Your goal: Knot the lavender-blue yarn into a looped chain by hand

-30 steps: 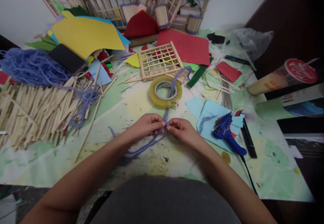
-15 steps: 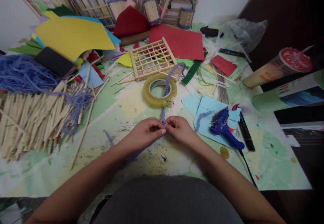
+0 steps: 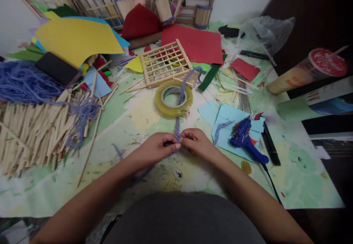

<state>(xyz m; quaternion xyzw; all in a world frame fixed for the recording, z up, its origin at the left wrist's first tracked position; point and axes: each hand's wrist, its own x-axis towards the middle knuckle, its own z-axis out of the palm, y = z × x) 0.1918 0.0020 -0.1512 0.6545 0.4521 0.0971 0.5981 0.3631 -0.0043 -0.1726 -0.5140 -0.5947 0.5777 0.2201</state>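
Note:
A braided purple yarn cord [image 3: 178, 126] runs toward me across a roll of clear yellowish tape [image 3: 160, 100], with its far end curled beside a small wooden lattice [image 3: 165, 62]. My left hand [image 3: 158, 146] pinches the near end of the braid between thumb and forefinger. Right beside it, my right hand [image 3: 197, 141] is closed on the same spot, fingertips nearly meeting the left ones. Loose purple strands [image 3: 142, 174] trail beneath my left wrist; how they pass through the fingers is hidden.
A heap of wooden sticks [image 3: 35, 137] and a purple yarn pile [image 3: 27, 82] lie left. At right are a blue glue gun [image 3: 248, 141] on light-blue paper, a black cutter [image 3: 270, 144] and a drink cup [image 3: 306, 71]. Red [image 3: 193, 43] and yellow sheets [image 3: 74, 38] lie behind.
Both hands stay at the end of the braid with only slight finger movement. The strand under my left hand shows less than before. The view has shifted slightly.

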